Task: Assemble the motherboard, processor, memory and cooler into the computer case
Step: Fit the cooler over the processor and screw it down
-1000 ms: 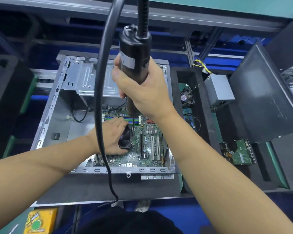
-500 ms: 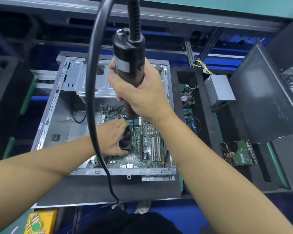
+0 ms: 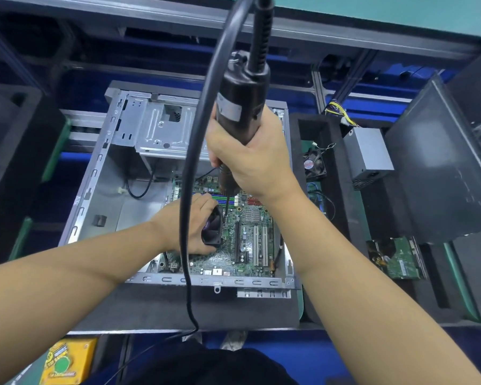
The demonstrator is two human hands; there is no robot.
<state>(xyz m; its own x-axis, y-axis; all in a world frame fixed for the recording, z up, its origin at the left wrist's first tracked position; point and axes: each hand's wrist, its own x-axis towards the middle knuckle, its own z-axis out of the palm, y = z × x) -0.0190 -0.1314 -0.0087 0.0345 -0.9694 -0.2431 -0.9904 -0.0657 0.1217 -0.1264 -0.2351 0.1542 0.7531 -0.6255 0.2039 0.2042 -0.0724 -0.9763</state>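
- Closest in, dark clothing (image 3: 206, 368) fills the bottom edge. To its left a yellow box with a green button (image 3: 67, 362) sits on the bench front.
- A thick black cable (image 3: 186, 190) hangs from above, crosses the left forearm and loops down to the near edge of a grey slab (image 3: 178, 307).
- The computer case (image 3: 100, 173) lies open-side up on that slab. The motherboard (image 3: 250, 245) lies flat in its near right part.
- The left hand (image 3: 184, 226) is inside the case with fingers and thumb curled round the black cooler (image 3: 213, 227), holding it against the board.
- The right hand (image 3: 250, 159) is wrapped tight round the barrel of an electric screwdriver (image 3: 242, 107), held upright. Its bit (image 3: 226, 209) comes down to the board just beside the cooler's right edge.
- Beyond the hands, coloured memory slots (image 3: 206, 197) run across the board, and a bare metal drive cage (image 3: 161, 126) fills the case's far end.
- To the right, a black foam tray (image 3: 297, 129) holds a small fan (image 3: 314, 165), a grey power supply (image 3: 368, 154) with yellow wires (image 3: 340, 115), and nearer, a drive with a green circuit board (image 3: 400, 259).
- A dark flat panel (image 3: 442, 176) stands tilted beside the power supply.
- Another block of black foam (image 3: 6, 134) lies to the left.
- Farthest off run grey metal frame rails (image 3: 289, 31) over blue flooring, under a teal surface (image 3: 400, 9).
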